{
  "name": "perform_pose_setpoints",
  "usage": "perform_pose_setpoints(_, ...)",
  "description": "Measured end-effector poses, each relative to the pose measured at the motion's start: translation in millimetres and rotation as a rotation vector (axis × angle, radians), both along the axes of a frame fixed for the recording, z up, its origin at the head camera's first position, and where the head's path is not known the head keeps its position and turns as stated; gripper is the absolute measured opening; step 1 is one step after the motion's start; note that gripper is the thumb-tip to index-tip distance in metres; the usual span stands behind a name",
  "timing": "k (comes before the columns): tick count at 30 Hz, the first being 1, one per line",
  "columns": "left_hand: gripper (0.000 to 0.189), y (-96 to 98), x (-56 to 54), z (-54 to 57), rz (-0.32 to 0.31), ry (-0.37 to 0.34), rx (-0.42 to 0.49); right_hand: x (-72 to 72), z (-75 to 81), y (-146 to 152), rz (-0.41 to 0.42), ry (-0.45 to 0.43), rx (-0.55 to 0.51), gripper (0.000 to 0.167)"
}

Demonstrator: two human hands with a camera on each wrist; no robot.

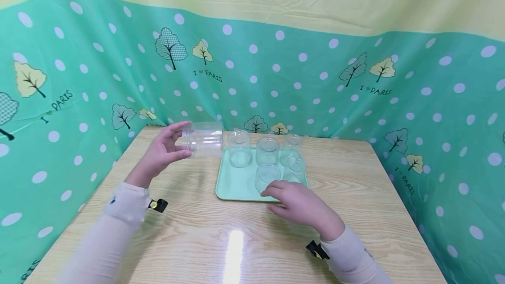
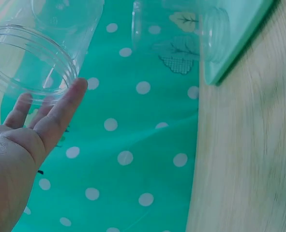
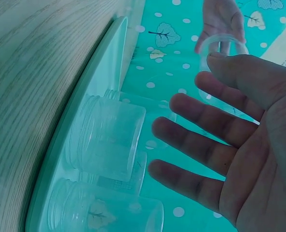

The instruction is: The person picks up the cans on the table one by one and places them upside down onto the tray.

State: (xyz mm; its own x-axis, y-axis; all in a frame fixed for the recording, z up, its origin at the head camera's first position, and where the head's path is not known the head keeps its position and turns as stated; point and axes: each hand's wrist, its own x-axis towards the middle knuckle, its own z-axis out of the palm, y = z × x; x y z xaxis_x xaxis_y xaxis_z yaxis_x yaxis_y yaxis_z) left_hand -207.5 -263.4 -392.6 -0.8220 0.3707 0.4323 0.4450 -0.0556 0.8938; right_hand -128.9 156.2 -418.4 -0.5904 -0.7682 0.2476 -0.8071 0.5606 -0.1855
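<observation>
A clear, threaded-mouth plastic jar point(image 1: 207, 139) is held on its side in the air by my left hand point(image 1: 161, 150), left of the tray. Thumb and fingers grip it round the rim, and its base points right; in the left wrist view the open mouth point(image 2: 34, 63) faces the palm. On the light green tray point(image 1: 236, 187) several similar clear jars point(image 1: 268, 150) stand upside down, threaded rims on the tray. My right hand point(image 1: 296, 203) hovers at the tray's front right, beside the front jars. In the right wrist view its fingers point(image 3: 196, 145) are spread and hold nothing.
The tray lies on a light wooden table point(image 1: 189, 240), toward its back edge. A green dotted curtain point(image 1: 272, 78) with tree prints hangs behind and at both sides. Black wrist cameras point(image 1: 159, 205) are strapped to both wrists.
</observation>
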Motion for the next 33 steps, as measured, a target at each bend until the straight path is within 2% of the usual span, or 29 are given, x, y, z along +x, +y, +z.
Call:
perform_pose_setpoints(5, 0.085, 5.3, 4.4, -3.7, -0.037, 0.011, 0.048, 0.0, 1.0, 0, 0.005, 0.018, -0.014, 0.029)
perform_pose_setpoints(16, 0.086, 16.7, 14.4, -4.5, -0.06, -0.008, 0.059, -0.6, 5.6, 1, -0.03, 0.017, -0.025, 0.03)
perform_pose_setpoints(24, 0.084, 20.7, 17.5, -7.0, -0.081, -0.002, 0.053, -1.3, 7.6, 3, -0.041, 0.022, -0.054, 0.032)
perform_pose_setpoints(33, 0.083, 31.1, 17.1, -11.9, -0.082, 0.042, 0.053, -5.7, 6.8, 9, -0.036, 0.076, -0.096, 0.035)
